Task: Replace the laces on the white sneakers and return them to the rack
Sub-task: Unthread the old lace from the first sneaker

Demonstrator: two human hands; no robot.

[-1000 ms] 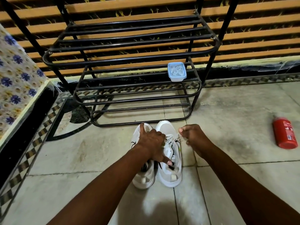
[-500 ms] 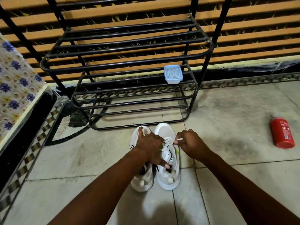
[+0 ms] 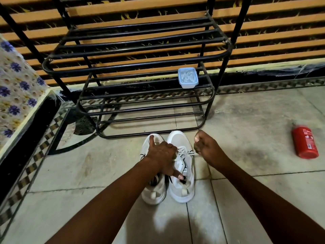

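Two white sneakers stand side by side on the tiled floor, toes toward the rack: the left sneaker and the right sneaker. My left hand lies across both, thumb on the left toe, index finger pointing into the right shoe's opening. My right hand, curled just right of the right sneaker, pinches the white lace, which runs taut from the eyelets. The black metal shoe rack stands directly behind the shoes.
A small light-blue container with white laces inside sits on the rack's middle shelf, right side. A red canister lies on the floor at right. A flower-patterned surface with a black edge borders the left. A striped wall runs behind.
My right hand has drawn away from the sneaker to the right and upward, stretching the lace out of the eyelets. My left hand stays on the shoes.
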